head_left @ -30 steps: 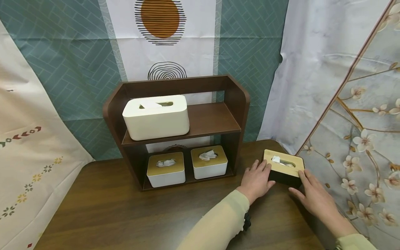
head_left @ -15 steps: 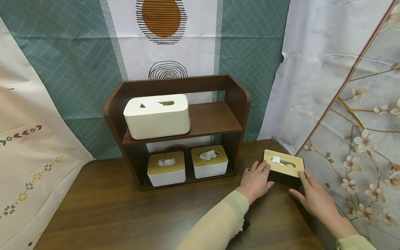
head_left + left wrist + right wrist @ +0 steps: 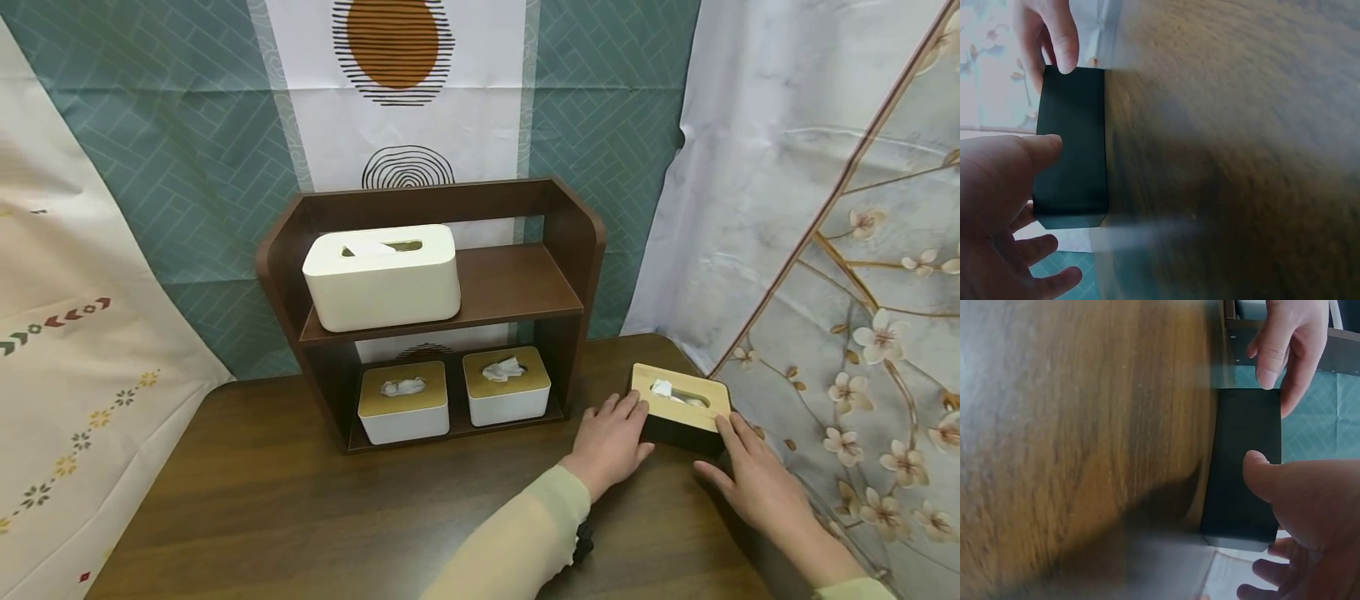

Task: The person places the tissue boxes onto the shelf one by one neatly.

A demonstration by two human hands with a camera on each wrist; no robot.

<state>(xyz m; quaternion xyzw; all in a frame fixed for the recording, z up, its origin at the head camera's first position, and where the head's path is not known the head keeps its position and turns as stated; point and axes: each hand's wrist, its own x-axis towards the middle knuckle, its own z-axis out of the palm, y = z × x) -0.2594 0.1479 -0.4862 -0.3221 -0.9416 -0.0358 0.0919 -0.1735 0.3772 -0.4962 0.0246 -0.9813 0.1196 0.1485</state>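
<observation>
A black tissue box with a light wooden lid stands at the right of the wooden table, a white tissue in its slot. My left hand touches its left end, fingertips at the lid's edge. At the right end, my right hand rests its fingers on the lid's corner. In the left wrist view the left thumb lies over the box's black front face, the other fingers loosely spread. The right wrist view shows the right thumb over that same face, with fingers partly hidden behind the box.
Left of the box stands a dark brown two-tier shelf. It bears a large cream tissue box above and two white tissue boxes, left and right, below. A flowered curtain hangs close at the right.
The head view has shifted slightly. Against the shelf and table, the black tissue box and both hands sit a touch farther left and nearer to me.
</observation>
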